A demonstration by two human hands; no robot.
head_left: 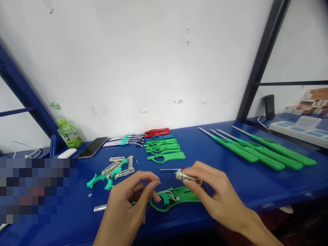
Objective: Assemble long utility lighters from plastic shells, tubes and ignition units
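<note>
Between the thumb and fingers of my right hand is a small clear fuel tank, held above the table. Below it lies an open green lighter shell with a teal trigger and white wires inside; a metal tube sticks out to its left. My left hand is over the shell's trigger end, thumb and index fingertips pinched together; whatever may be between them is too small to make out. Behind the shell lies a screwdriver, partly hidden by my right hand.
Clear tanks and teal triggers lie at left. Green shells, red shells and metal tubes sit behind. Several green lighters are at right. A phone and a bottle stand near the wall.
</note>
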